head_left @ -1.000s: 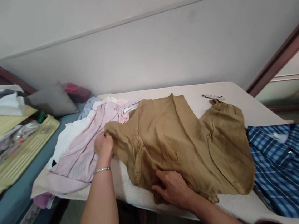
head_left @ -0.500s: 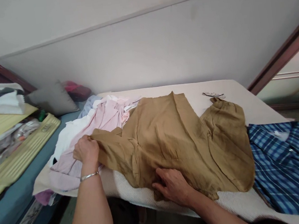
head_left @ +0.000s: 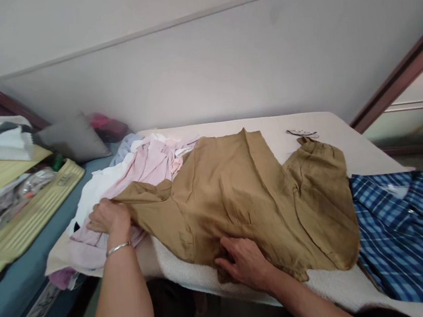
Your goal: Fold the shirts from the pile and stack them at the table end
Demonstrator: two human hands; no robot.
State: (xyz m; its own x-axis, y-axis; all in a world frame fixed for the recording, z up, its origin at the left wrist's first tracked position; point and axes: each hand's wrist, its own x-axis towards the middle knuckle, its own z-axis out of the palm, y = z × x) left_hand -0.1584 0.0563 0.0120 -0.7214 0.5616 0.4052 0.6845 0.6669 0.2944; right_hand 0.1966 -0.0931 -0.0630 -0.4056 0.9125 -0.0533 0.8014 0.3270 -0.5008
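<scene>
A brown shirt (head_left: 233, 186) lies spread over the padded table, its far sleeve bunched on the right. My left hand (head_left: 109, 217), with a silver bangle at the wrist, is closed on the end of the left sleeve and pulls it taut. On the shirt's near part rests my right hand (head_left: 246, 261), thumb and fingers apart, pressing the cloth down. Beneath and beyond my left hand lie a pink garment (head_left: 150, 160) and a white garment (head_left: 98, 189). To the right is a blue plaid shirt (head_left: 411, 237) with a collar and buttons.
Eyeglasses (head_left: 301, 133) lie at the back of the cream-covered table (head_left: 329, 122), which stands against a grey wall (head_left: 202, 73). At left, a blue bed surface (head_left: 28, 266) holds a grey cushion (head_left: 75, 141) and a yellow bag (head_left: 48, 202).
My left hand has moved left and slightly toward me, drawing the brown sleeve out straighter. My right hand has stayed in place on the shirt.
</scene>
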